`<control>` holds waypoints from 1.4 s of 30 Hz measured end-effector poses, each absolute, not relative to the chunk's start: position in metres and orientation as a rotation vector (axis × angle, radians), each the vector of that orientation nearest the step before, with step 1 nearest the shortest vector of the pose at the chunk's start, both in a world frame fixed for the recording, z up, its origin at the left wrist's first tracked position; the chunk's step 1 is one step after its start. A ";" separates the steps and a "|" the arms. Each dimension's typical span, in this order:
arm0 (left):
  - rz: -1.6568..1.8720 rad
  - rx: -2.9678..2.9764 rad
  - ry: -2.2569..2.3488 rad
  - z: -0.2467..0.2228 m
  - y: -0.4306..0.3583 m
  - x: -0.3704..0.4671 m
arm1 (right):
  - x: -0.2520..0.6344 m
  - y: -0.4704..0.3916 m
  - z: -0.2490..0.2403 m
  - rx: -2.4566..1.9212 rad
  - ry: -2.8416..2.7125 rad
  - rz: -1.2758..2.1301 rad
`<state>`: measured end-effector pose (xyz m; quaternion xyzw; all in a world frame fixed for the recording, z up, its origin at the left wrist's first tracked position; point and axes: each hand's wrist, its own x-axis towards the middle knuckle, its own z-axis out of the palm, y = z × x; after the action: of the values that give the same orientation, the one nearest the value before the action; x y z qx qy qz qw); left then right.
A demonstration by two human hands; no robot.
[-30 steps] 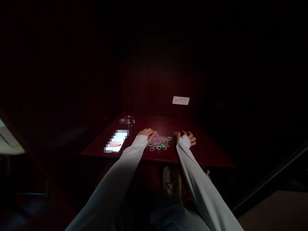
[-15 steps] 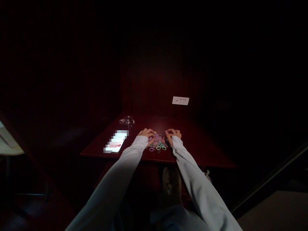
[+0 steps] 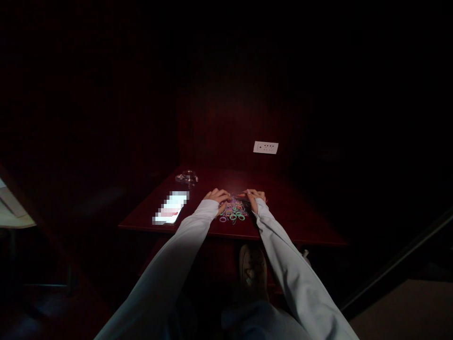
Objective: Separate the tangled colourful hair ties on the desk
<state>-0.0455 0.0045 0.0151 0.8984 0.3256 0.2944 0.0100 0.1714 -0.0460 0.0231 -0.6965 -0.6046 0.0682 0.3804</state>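
A loose pile of small coloured rings (image 3: pixel 236 215), purple, green and pink, lies on the dark red table (image 3: pixel 283 212) near its front edge. At the pile's left side is my left hand (image 3: pixel 216 197), its fingers bent over the rings; whether it pinches one is too small to tell. On the other side, my right hand (image 3: pixel 255 196) reaches in from the right, fingers pointing left over the far part of the pile. What its fingertips hold, if anything, cannot be made out.
A lit phone (image 3: pixel 171 208) lies to the left of my left arm. Behind it stands a small clear container (image 3: pixel 189 176). A white socket panel (image 3: pixel 265 148) is on the back wall. Below the table a shoe (image 3: pixel 252 267) shows between my forearms.
My left hand has shifted slightly right over the rings. The fingers of my right hand have straightened somewhat and point further left over the pile.
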 end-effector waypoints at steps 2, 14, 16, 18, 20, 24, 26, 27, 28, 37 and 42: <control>0.921 2.808 0.988 0.013 0.006 -0.045 | 0.171 -0.045 0.026 -1.825 -1.451 0.189; 0.905 2.799 1.106 0.017 0.004 -0.046 | 0.171 -0.045 0.015 -1.814 -1.634 0.111; 0.888 2.793 1.136 0.020 0.003 -0.046 | 0.171 -0.045 0.015 -1.780 -1.752 0.095; 0.882 2.780 1.162 0.023 0.001 -0.046 | 0.170 -0.046 0.016 -1.767 -1.817 0.086; 0.877 2.765 1.182 0.024 0.000 -0.047 | 0.169 -0.047 0.017 -1.757 -1.849 0.075; 0.859 2.751 1.212 0.027 -0.003 -0.047 | 0.168 -0.050 0.021 -1.748 -1.860 0.079; 0.848 2.747 1.223 0.028 -0.004 -0.048 | 0.168 -0.051 0.023 -1.745 -1.851 0.110; 0.840 2.747 1.226 0.029 -0.004 -0.048 | 0.169 -0.051 0.024 -1.739 -1.841 0.126; 0.832 2.747 1.226 0.029 -0.004 -0.048 | 0.169 -0.051 0.024 -1.735 -1.825 0.139; 0.867 2.762 1.163 0.021 0.000 -0.045 | 0.173 -0.045 0.017 -1.827 -1.547 0.113; 0.832 2.767 1.138 0.017 0.005 -0.046 | 0.175 -0.045 0.012 -1.763 -1.585 0.061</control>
<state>-0.0457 0.0050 0.0165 0.8909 0.3663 0.2679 0.0179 0.1751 -0.0448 0.0121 -0.6889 -0.6194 0.0237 0.3758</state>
